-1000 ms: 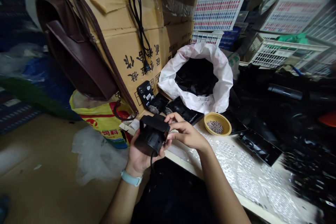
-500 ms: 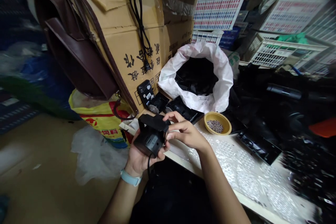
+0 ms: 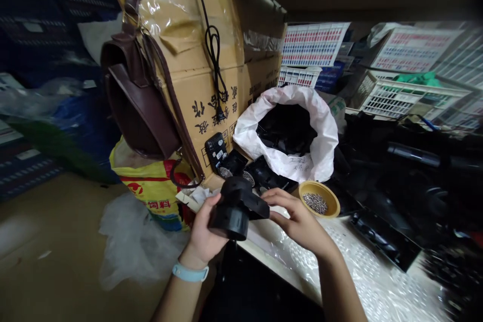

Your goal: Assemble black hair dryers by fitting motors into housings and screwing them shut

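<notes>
Cluttered counter, black part in both hands

Cardboard screens the far left of the counter [image 3: 264, 256], with stacked crates in the dim space behind. At the near edge, a black part [image 3: 228, 219] with a round body and a flat flap is held up off the surface. The left hand [image 3: 206, 234] grasps the round body from the side, thumb along it. The right hand [image 3: 302, 219] has its fingers partly curled at the flap's end; whether they pinch it or merely touch, I cannot tell.

Good handling here probably means letting the left hand bear the weight, while the right fingers guide the flap lightly by its edge, without twisting or forcing it. Tilting the part toward the light would help, since black on black hides its seams. The right arm should mind the yellow bowl [image 3: 334, 207] just beyond, which holds a heap of small metal pieces [image 3: 315, 203], perhaps screws, easily spilled.

Behind the bowl, a white sack [image 3: 326, 128] with a rolled rim gapes open on dark pieces too shadowed to make out. Farther back, a white crate [image 3: 388, 98] contains something green [image 3: 418, 79].
</notes>
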Demonstrator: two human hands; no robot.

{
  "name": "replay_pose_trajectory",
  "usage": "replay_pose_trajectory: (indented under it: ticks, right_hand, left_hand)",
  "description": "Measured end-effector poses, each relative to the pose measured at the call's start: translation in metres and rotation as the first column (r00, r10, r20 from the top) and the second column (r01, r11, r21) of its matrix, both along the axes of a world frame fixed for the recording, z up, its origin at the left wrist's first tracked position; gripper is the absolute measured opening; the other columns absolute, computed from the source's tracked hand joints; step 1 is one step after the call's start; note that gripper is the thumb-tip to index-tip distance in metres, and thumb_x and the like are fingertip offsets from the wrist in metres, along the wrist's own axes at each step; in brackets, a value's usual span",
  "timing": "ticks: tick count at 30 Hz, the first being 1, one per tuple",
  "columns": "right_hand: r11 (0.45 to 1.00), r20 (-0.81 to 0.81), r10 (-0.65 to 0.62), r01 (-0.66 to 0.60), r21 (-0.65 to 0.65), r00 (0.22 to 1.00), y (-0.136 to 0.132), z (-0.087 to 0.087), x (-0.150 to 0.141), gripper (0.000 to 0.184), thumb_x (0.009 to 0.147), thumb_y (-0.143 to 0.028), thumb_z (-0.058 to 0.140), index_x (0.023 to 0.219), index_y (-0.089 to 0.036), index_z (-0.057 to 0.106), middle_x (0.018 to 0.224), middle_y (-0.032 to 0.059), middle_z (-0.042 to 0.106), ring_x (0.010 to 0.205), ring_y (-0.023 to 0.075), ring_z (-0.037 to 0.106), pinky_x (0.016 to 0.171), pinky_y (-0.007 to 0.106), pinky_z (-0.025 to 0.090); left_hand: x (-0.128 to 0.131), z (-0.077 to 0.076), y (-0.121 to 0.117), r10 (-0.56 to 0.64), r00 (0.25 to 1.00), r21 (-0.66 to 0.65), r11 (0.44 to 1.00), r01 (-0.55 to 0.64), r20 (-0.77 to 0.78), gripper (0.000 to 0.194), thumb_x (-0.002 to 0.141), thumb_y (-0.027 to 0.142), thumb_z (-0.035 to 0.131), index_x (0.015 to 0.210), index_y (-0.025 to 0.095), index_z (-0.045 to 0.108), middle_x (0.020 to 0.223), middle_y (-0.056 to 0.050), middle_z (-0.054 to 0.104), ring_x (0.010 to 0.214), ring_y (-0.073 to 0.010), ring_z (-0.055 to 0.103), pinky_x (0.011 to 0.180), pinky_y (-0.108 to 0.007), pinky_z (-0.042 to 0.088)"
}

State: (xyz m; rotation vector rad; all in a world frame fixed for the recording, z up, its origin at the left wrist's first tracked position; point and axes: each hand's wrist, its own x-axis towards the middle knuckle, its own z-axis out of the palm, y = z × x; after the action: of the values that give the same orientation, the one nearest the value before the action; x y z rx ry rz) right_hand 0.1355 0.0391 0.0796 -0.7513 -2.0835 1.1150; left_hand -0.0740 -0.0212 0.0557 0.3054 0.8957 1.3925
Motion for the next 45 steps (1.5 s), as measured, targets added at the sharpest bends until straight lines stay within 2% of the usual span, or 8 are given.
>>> replay_pose_trajectory:
  ticks: [3,6,8,14,18,23,35,45]
  right_hand:
    - [0.942,0.291,-0.325,0.282,0.18,0.9,0.011,0.003,0.021,0.024,0.096,-0.021,0.046,0.105,-0.022,0.068,0.111,0.0083,0.065,0.103,0.0204,0.062,0.089,0.031,0.047]
    - [0.819,0.616,-0.558,0.486,0.304,0.555,0.034,-0.003,0.045,0.029,0.093,-0.016,0.043,0.102,-0.017,0.07,0.107,0.0136,0.067,0.096,0.0236,0.064,0.079,0.031,0.047]
    - [0.801,0.733,-0.54,0.521,0.296,0.414,0.05,-0.009,0.057,0.028,0.09,-0.016,0.044,0.091,-0.014,0.072,0.096,0.0171,0.07,0.082,0.026,0.066,0.066,0.032,0.044]
    - [0.841,0.844,-0.437,0.475,0.261,0.311,0.072,-0.023,0.063,0.024,0.081,-0.017,0.054,0.094,-0.019,0.073,0.102,0.0139,0.072,0.091,0.0285,0.068,0.065,0.029,0.04]
    - [0.857,0.868,-0.413,0.44,0.268,0.277,0.07,-0.021,0.057,0.033,0.079,-0.011,0.049,0.102,-0.02,0.072,0.112,0.0131,0.071,0.103,0.0306,0.066,0.073,0.033,0.04]
    - [0.87,0.877,-0.4,0.411,0.272,0.266,0.067,-0.019,0.055,0.035,0.076,-0.008,0.046,0.096,-0.023,0.07,0.108,0.0091,0.073,0.106,0.0283,0.065,0.078,0.035,0.038]
    - [0.877,0.864,-0.405,0.395,0.275,0.298,0.069,-0.022,0.059,0.034,0.076,-0.008,0.047,0.093,-0.024,0.071,0.105,0.0078,0.073,0.103,0.0282,0.065,0.076,0.034,0.036]
    - [0.827,0.782,-0.51,0.456,0.33,0.358,0.066,-0.027,0.06,0.018,0.077,-0.008,0.051,0.079,-0.019,0.066,0.087,0.0103,0.07,0.086,0.0255,0.065,0.068,0.03,0.033]
  left_hand:
    - [0.011,-0.003,0.002,-0.018,0.99,0.034,0.999,0.024,-0.142,0.026,0.083,0.038,0.062,0.097,0.019,0.072,0.094,-0.005,0.076,0.1,-0.027,0.068,0.093,-0.04,0.051]
    - [0.023,-0.009,0.001,-0.013,0.947,0.066,0.997,0.036,-0.32,0.041,0.081,0.039,0.068,0.118,0.021,0.066,0.123,-0.005,0.069,0.128,-0.0281,0.052,0.11,-0.037,0.037]
    - [0.03,-0.013,0.0,-0.006,0.9,0.048,0.998,0.03,-0.436,0.056,0.08,0.041,0.071,0.131,0.023,0.058,0.141,-0.004,0.057,0.14,-0.0274,0.038,0.117,-0.034,0.024]
    - [0.037,-0.029,0.005,-0.061,0.787,-0.069,0.997,0.024,-0.614,0.089,0.082,0.054,0.066,0.153,0.019,0.025,0.162,-0.012,0.021,0.15,-0.0324,0.012,0.121,-0.045,0.006]
    - [0.035,-0.038,0.005,0.041,0.708,0.176,0.977,0.118,-0.705,0.071,0.085,0.042,0.063,0.148,0.027,0.033,0.158,-0.006,0.033,0.146,-0.0247,0.027,0.12,-0.041,0.019]
    - [0.034,-0.04,0.007,0.139,0.64,0.28,0.952,0.125,-0.756,0.029,0.08,0.032,0.065,0.108,0.024,0.067,0.14,-0.01,0.053,0.139,-0.0319,0.038,0.117,-0.05,0.023]
    - [0.052,-0.056,0.008,0.342,0.62,0.408,0.912,-0.039,-0.706,0.016,0.084,0.035,0.064,0.095,0.023,0.062,0.139,-0.01,0.047,0.132,-0.0302,0.044,0.112,-0.05,0.029]
    - [0.037,-0.041,0.02,0.155,0.645,0.346,0.92,0.181,-0.748,0.017,0.076,0.028,0.068,0.093,0.026,0.07,0.141,-0.008,0.045,0.137,-0.0301,0.04,0.115,-0.048,0.027]
